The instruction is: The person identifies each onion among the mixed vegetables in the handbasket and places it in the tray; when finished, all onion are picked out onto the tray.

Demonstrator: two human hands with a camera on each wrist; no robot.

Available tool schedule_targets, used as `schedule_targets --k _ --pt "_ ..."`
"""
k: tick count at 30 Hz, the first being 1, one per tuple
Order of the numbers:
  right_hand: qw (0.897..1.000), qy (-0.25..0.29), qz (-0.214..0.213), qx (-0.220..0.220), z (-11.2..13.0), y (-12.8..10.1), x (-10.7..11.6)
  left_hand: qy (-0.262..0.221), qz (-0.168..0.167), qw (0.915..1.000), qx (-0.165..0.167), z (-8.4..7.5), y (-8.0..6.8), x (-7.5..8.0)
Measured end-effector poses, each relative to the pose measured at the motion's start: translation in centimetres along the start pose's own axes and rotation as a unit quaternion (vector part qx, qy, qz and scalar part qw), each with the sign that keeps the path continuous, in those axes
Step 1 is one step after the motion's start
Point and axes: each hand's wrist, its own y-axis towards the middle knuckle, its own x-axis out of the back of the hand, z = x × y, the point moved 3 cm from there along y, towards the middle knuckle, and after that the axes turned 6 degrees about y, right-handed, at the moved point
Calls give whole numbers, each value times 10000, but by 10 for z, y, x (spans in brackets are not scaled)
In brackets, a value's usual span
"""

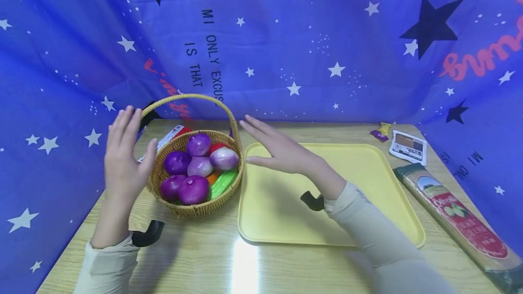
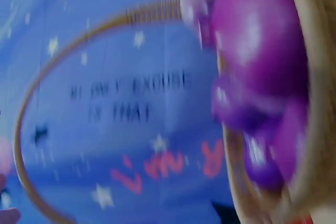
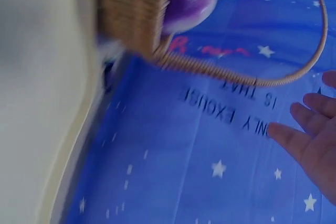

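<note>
A wicker basket [image 1: 196, 210] with a tall arched handle [image 1: 188, 97] stands on the left half of the table. Several purple onions [image 1: 194, 190] fill it, along with a bumpy green vegetable [image 1: 224, 183] and partly covered red and orange pieces. My left hand [image 1: 127, 160] is raised at the basket's left side, fingers straight and holding nothing. On the other side my right hand [image 1: 282, 149] hovers with extended fingers, near the basket's right rim and above the yellow tray [image 1: 367, 167]. Onions [image 2: 257, 30] fill the right of the left wrist view, blurred.
To the right of the tray lies a long food package [image 1: 461, 221] with a red label. Behind it are a white pouch [image 1: 408, 148] and small purple and yellow packets [image 1: 380, 135]. A red-and-white packet [image 1: 168, 136] sits behind the basket. Blue star-printed cloth [image 1: 294, 49] surrounds the table.
</note>
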Motion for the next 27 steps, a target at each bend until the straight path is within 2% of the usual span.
schedule_targets --k 4,7,10,14,17,20,23,27 --pt "9980 619 -73 -109 8 22 -6 -175 144 9966 795 31 -6 11" --pt "9944 1012 -147 -269 7 34 -11 -321 434 9908 1245 48 -14 9" --pt "9883 1442 -245 -428 2 42 -19 -354 746 9840 1581 57 -22 3" --pt "9746 2084 -334 -751 -7 50 -33 -357 914 9772 1881 62 -26 -4" --pt "9638 2460 -338 -975 -13 56 -45 -385 849 9750 2016 62 -27 -6" --pt "9568 2618 -289 -1234 -16 62 -58 -498 728 9741 2080 62 -28 -7" --pt "9539 2547 -164 -1580 -16 68 -69 -598 700 9733 2103 62 -30 -6" --pt "9584 2153 -40 -1872 -13 78 -80 -695 677 9720 2142 61 -32 -4"
